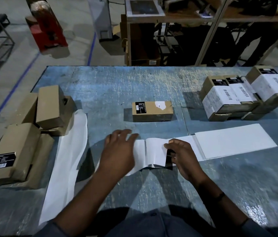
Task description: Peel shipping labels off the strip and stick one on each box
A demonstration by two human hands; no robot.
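The left hand (119, 151) is pressing flat, fingers spread, on the strip (233, 142) lying across the near table (100, 86) while the right hand (181, 157) is pinching a label (153, 151) corner mid-peel, probably bound next for the middle box (152, 111) just beyond.

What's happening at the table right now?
A person is peeling a label off the strip: the left hand rests on the strip on the table while the right hand pinches the label's lifted corner. One brown box waits in the middle without a shipping label. Labelled boxes are stacked on the right, unlabelled boxes on the left.
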